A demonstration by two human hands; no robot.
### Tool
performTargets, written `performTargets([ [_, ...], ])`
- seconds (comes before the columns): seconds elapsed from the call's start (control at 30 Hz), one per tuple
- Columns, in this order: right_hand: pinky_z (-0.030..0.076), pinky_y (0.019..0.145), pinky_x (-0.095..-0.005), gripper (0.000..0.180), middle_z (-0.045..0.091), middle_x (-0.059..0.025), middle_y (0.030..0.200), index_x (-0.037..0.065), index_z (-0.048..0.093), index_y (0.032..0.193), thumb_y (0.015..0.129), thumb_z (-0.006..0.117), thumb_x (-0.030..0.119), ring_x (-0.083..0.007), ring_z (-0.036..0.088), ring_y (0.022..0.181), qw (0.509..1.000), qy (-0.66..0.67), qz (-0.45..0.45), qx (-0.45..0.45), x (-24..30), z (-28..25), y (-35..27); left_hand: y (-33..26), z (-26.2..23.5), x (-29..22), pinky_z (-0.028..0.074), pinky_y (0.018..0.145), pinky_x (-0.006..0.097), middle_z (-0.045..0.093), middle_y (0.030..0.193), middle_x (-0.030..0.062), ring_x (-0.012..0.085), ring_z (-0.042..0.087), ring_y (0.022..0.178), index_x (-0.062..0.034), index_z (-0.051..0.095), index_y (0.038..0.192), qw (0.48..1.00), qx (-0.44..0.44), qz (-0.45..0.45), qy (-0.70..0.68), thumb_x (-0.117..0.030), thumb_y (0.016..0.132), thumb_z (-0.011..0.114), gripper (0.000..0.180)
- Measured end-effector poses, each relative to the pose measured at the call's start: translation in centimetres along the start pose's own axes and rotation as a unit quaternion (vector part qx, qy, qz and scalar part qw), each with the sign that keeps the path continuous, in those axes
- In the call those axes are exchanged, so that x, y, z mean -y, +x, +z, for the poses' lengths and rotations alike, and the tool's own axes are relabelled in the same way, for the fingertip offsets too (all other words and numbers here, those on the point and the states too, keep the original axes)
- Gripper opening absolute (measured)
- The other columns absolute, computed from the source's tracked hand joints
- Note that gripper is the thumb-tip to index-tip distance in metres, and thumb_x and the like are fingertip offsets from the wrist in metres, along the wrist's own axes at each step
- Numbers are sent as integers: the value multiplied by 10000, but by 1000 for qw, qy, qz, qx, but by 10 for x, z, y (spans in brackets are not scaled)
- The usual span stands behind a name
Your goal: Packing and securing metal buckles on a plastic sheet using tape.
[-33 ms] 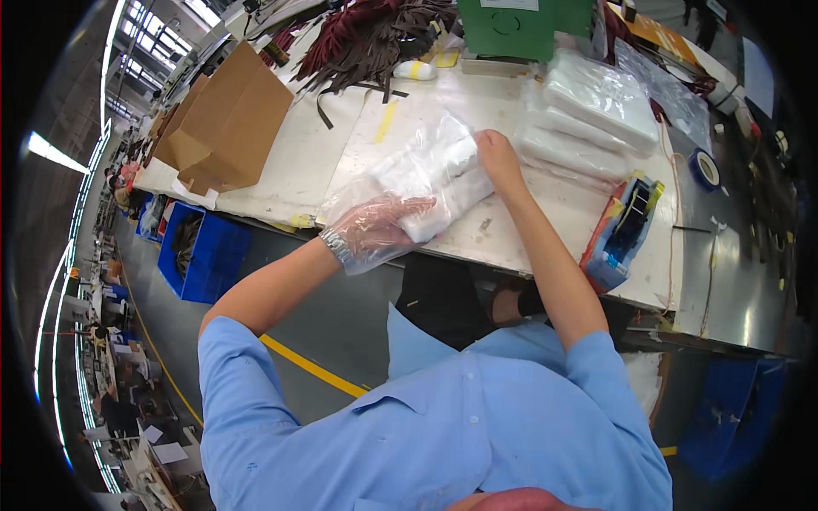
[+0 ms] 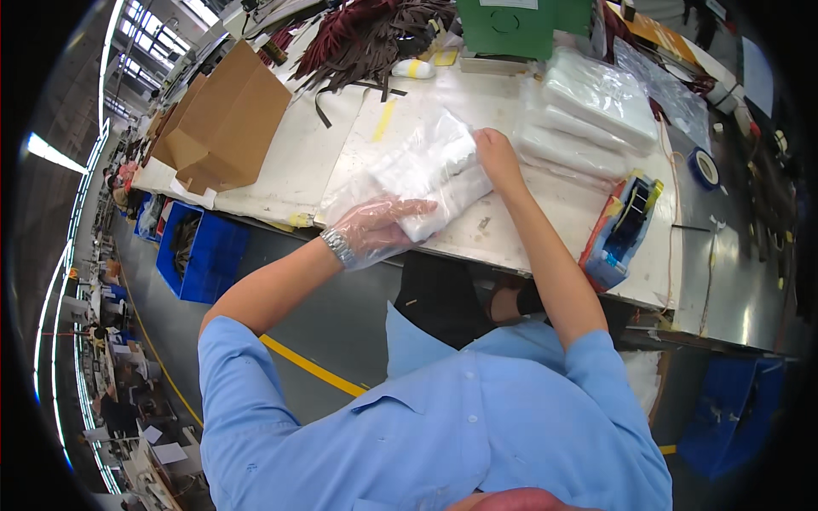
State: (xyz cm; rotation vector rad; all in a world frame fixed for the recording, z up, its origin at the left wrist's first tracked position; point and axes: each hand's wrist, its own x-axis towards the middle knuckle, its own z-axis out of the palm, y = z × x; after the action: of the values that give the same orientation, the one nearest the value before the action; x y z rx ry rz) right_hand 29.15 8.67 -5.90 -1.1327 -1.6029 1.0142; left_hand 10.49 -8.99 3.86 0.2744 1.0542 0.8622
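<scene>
A soft white packet (image 2: 420, 225) in clear film lies across my hands at the table's front edge. My left hand (image 2: 375, 223), with a metal watch at its wrist, is seen through a loose clear plastic bag (image 2: 349, 198). Its fingers grip the packet's near left end, some of them hidden beneath it. At the far right end of the packet, my right hand (image 2: 498, 157) pinches the edge of the clear plastic, fingertips partly out of sight. Whether bag and packet are separate layers there, I cannot tell.
Clear-wrapped white packets (image 2: 596, 106) are stacked at the right, behind a red and blue tape dispenser (image 2: 620, 232). A blue tape roll (image 2: 704, 169) lies farther right. An open cardboard box (image 2: 230, 128) stands left; dark strips (image 2: 383, 43) and a green box (image 2: 511, 30) lie at the back.
The loose plastic around my left hand and wrist has shifted slightly and drapes lower over less of the wrist. Both hands stay almost in place.
</scene>
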Motion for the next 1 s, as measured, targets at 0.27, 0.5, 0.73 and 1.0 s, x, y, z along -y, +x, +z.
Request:
performTargets([
  [0.27,548,878,-549,322,745,-256,982,8,727,937,1045,550,254,-470,705,955,974,-211,-78,-25,11,-1,-10,-35,-35,-43,670,851,402,688,1221,179,279,728,1053,49,593,1347,972,-61,128,190,-88,940,812,482],
  [0.5,568,854,-550,320,762,-231,970,32,724,925,1055,548,267,-447,730,938,952,-290,-86,-56,-3,4,0,-99,-186,-19,636,952,417,698,1331,161,257,728,1129,43,577,1439,963,-77,183,184,-113,912,842,611],
  [0.73,570,844,-547,336,765,-232,960,31,724,945,1064,532,279,-443,734,930,941,-326,-85,-41,-3,3,-1,-77,-160,32,668,746,394,706,1272,161,263,747,1005,37,564,1422,987,-108,114,45,-135,954,810,556],
  [1.0,599,786,-514,205,773,-232,922,29,728,944,985,564,144,-399,767,884,933,-349,-85,-24,2,5,-8,-209,-97,8,559,429,266,760,939,159,197,702,560,75,609,1332,908,-256,250,218,-183,1019,725,422],
])
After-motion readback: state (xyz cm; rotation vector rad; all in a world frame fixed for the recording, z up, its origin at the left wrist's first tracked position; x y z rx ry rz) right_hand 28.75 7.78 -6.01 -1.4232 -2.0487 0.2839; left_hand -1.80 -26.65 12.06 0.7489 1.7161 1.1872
